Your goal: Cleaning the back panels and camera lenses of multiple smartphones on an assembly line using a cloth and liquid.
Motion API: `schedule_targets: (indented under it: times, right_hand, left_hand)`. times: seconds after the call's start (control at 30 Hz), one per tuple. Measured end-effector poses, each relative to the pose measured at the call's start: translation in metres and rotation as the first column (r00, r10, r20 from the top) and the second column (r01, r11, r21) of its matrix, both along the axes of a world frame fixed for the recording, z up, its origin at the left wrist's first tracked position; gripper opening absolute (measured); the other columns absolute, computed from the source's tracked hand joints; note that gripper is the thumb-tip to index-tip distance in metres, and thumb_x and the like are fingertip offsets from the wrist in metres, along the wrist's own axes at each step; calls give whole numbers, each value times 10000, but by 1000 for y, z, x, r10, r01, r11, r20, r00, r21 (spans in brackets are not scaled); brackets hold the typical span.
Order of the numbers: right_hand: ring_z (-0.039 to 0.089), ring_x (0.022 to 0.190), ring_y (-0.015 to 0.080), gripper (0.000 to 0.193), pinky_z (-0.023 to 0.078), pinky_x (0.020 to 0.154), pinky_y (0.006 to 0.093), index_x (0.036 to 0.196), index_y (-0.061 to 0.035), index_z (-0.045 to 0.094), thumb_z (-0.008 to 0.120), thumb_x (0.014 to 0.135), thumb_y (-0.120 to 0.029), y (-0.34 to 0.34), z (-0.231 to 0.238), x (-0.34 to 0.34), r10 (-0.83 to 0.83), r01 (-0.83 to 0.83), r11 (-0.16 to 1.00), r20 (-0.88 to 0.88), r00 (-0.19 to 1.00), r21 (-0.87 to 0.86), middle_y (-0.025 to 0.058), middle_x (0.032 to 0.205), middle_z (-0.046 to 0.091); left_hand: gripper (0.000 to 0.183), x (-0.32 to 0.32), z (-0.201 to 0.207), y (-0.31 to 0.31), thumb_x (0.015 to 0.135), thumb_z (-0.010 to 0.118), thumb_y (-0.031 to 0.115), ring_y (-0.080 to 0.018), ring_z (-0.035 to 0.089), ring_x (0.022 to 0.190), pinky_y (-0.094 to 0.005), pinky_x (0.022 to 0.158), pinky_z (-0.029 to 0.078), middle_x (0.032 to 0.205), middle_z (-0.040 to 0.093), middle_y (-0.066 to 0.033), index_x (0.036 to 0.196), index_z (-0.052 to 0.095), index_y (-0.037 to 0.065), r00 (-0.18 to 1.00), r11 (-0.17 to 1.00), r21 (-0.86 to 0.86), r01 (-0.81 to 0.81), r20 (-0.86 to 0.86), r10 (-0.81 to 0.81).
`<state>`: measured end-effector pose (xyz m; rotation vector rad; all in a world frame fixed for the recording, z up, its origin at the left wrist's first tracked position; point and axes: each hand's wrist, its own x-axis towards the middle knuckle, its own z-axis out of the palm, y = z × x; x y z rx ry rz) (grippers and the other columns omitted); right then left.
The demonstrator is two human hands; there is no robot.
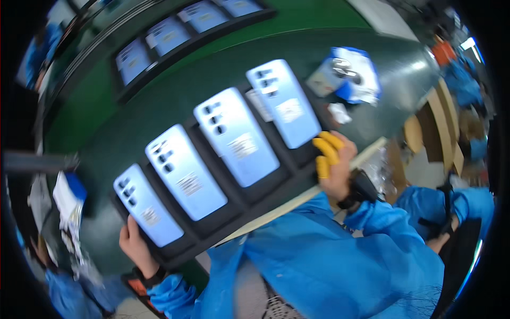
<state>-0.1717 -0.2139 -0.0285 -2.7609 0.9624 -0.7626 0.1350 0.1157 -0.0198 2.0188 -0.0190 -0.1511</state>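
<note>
A black tray (241, 206) lies tilted across the view, with several light blue smartphones (237, 137) in its slots, camera side up. Each phone carries a white label on its back. My left hand (137, 247) grips the tray's near left end, with a finger up beside the leftmost phone (139, 198). At the right end, my right hand (336, 167) holds the tray close to the lower corner of the rightmost phone (287, 119). Yellow finger covers sit on several of its fingers. The undersides of both grips are hidden.
Beyond, a second black tray (186, 49) of phones rests on a green strip. A blue and white packet (357, 77) and crumpled white scrap (339, 113) lie right on the dark green table (101, 207). White wrapping (68, 199) is at left; co-workers sit on both sides.
</note>
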Motion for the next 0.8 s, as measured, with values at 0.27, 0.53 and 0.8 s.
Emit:
schedule_targets:
  times: [0.27,0.53,0.8]
  right_hand:
    - [545,983,319,281,414,859,418,1070,-41,664,653,790,-65,-79,20,-27,-162,167,986,153,975,-21,131,1087,598]
    - [572,824,329,207,465,724,432,958,17,686,650,759,-30,-88,10,-17,-215,215,977,-52,975,-11,138,898,603]
    - [566,846,324,264,451,720,410,1001,-18,703,655,742,-21,-74,94,24,-123,152,944,114,986,-292,138,943,604]
  left_hand:
    - [341,-12,-5,-4,949,607,255,-156,553,922,-289,824,440,1026,595,-94,1111,563,-42,977,988,151,-37,215,4]
    - [265,-77,42,-57,877,604,49,-342,468,1188,-409,1032,334,1238,493,-194,1122,545,-33,758,888,413,204,508,-410]
    - [193,-109,31,-76,786,655,17,-391,474,1164,-465,988,363,1149,549,-173,968,597,-11,708,830,395,393,446,-547]
